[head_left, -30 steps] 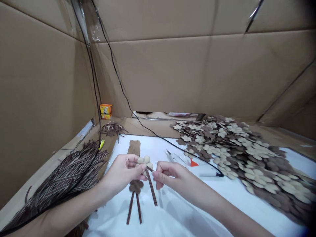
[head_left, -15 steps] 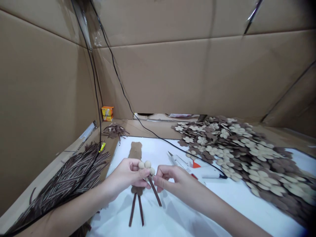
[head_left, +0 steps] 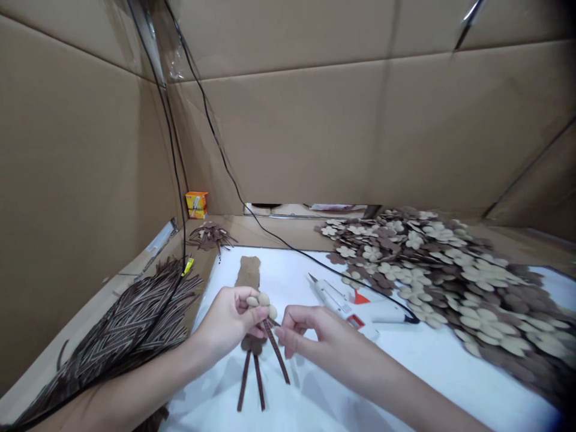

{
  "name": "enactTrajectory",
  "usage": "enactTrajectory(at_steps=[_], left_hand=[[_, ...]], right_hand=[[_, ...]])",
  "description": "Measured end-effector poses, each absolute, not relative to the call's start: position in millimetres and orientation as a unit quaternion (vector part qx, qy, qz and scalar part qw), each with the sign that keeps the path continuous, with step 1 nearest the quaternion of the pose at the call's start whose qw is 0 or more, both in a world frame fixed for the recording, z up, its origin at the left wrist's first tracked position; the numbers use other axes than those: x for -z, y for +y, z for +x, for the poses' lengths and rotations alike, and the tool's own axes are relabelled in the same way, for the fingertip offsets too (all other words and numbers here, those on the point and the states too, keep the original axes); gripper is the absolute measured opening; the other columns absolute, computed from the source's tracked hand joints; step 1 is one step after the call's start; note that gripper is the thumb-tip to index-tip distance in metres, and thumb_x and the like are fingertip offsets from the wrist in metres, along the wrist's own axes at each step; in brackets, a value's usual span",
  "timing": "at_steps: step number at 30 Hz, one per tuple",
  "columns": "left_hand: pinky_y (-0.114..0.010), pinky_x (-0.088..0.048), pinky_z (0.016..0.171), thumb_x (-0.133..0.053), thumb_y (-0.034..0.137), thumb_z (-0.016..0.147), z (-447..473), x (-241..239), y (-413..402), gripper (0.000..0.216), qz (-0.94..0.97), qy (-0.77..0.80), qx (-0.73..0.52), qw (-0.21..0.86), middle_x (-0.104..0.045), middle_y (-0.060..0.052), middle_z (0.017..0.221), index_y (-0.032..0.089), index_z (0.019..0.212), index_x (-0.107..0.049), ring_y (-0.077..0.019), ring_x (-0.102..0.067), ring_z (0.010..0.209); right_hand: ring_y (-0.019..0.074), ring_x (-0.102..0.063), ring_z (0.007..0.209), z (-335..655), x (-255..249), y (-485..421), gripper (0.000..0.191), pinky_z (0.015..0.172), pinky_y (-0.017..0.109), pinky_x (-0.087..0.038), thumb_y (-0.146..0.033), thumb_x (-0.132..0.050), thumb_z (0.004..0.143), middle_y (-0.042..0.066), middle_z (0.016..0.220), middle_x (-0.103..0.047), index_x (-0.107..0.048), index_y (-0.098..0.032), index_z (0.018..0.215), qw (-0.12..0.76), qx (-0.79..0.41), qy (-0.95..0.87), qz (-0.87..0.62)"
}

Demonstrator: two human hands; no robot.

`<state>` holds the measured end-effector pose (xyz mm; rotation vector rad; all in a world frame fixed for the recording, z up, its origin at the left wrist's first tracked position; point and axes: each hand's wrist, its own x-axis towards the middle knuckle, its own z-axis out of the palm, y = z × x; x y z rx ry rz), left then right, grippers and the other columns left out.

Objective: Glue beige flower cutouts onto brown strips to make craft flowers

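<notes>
A cream flower [head_left: 263, 299] with rounded petals is pinched between the thumb and fingers of my left hand [head_left: 231, 315]. One dark brown stitched strip [head_left: 278, 355] hangs down from beneath it. A short length of a second dark strip [head_left: 272, 323] runs from the flower to my right hand [head_left: 303, 330], whose thumb and forefinger are closed on it. Below my left hand, a dark brown flower [head_left: 252, 344] with two strips [head_left: 258, 381] lies on the white board [head_left: 216, 390]. Behind it is a brown cardboard piece [head_left: 248, 271], partly covered by my hand.
A white glue gun [head_left: 342, 303] lies beyond my right hand, its black cord [head_left: 279, 242] running up left. Heaped cream and brown flowers [head_left: 441, 264] fill the right. Many strips [head_left: 135, 312] are piled left. An orange box [head_left: 197, 205] stands in the back corner between cardboard walls [head_left: 288, 138].
My left hand and the flower have shifted slightly left, away from my right fingers. The second strip now shows between flower and right fingertips. More of the glue gun is visible.
</notes>
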<state>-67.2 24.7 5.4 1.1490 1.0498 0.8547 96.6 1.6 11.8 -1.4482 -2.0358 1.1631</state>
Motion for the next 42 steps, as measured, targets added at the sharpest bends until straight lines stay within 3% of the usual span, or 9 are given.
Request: enactTrajectory(at_steps=[11, 17, 27, 34, 42], left_hand=[[-0.018, -0.049, 0.046, -0.078, 0.035, 0.053, -68.7, -4.3, 24.7, 0.033, 0.520, 0.457, -0.368, 0.621, -0.056, 0.002, 0.051, 0.011, 0.061, -0.057, -0.0083, -0.056, 0.047], [-0.018, -0.049, 0.047, -0.079, 0.026, 0.052, -68.6, -4.6, 23.6, 0.029, 0.515, 0.463, -0.377, 0.615, -0.056, 0.003, 0.051, 0.011, 0.060, -0.057, -0.0075, -0.055, 0.047], [-0.022, -0.049, 0.052, -0.072, 0.030, 0.058, -70.4, -1.6, 28.0, 0.026, 0.556, 0.492, -0.361, 0.564, -0.056, 0.001, 0.053, 0.012, 0.056, -0.053, -0.0109, -0.056, 0.052], [-0.019, -0.039, 0.049, -0.063, 0.035, 0.069, -71.6, 4.0, 28.6, 0.031, 0.623, 0.465, -0.361, 0.516, -0.051, 0.003, 0.053, 0.015, 0.054, -0.044, -0.0088, -0.049, 0.052], [-0.019, -0.036, 0.051, -0.067, 0.041, 0.066, -71.6, 12.6, 29.4, 0.035, 0.611, 0.425, -0.336, 0.577, -0.050, 0.002, 0.060, 0.014, 0.062, -0.046, -0.0085, -0.047, 0.055]], right_hand=[[0.0142, -0.053, 0.067, 98.0, -13.4, 0.1, 0.029, 0.061, 0.024, -0.035, -0.038, -0.047, 0.083, 0.000, 0.069, -0.063, -0.058, -0.018, 0.064, 0.187, -0.410, -0.726, -0.519], [0.0138, -0.052, 0.065, 96.2, -15.6, -0.2, 0.029, 0.060, 0.023, -0.034, -0.038, -0.048, 0.082, 0.000, 0.068, -0.064, -0.057, -0.018, 0.063, 0.179, -0.413, -0.723, -0.524], [0.0132, -0.053, 0.067, 96.8, -16.0, 1.2, 0.030, 0.060, 0.023, -0.034, -0.038, -0.045, 0.083, 0.000, 0.069, -0.063, -0.056, -0.018, 0.065, 0.164, -0.415, -0.723, -0.527], [0.0141, -0.053, 0.068, 95.8, -6.2, -1.6, 0.020, 0.058, 0.023, -0.033, -0.040, -0.050, 0.079, -0.002, 0.076, -0.060, -0.051, -0.021, 0.075, 0.186, -0.331, -0.754, -0.536], [0.0127, -0.051, 0.064, 95.3, -1.0, -0.4, 0.023, 0.055, 0.022, -0.033, -0.040, -0.048, 0.081, -0.003, 0.069, -0.058, -0.048, -0.020, 0.070, 0.211, -0.340, -0.747, -0.530]])
